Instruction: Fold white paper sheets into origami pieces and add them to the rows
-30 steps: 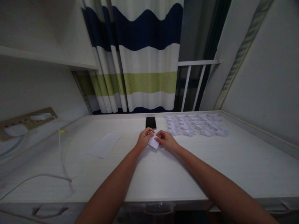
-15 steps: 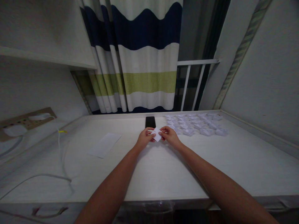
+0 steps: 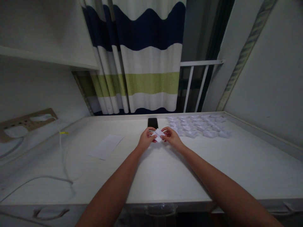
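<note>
Between my hands, just above the white desk [image 3: 161, 176], is a small folded piece of white paper [image 3: 158, 135], turned with a corner upward and showing crossing fold lines. My left hand [image 3: 145, 138] pinches its left side, thumb in front and fingers behind. On the right side my right hand [image 3: 172, 137] grips it the same way. Directly behind the paper lies a black phone [image 3: 152, 122], its lower part covered by the left fingers. Rows of folded white paper pieces [image 3: 199, 124] stand beyond my right hand.
Flat white paper sheets [image 3: 106, 146] lie left of my arms. A white cable [image 3: 62, 157] runs down the left side from a socket panel [image 3: 28, 123]. A striped curtain [image 3: 151, 63] hangs behind the desk, and a drawer handle [image 3: 50, 214] sits below its front edge.
Both hands stay around the folded paper, which has shifted very slightly up and been tilted a little. The fingers have moved slightly on it. Nothing else has moved on the desk.
</note>
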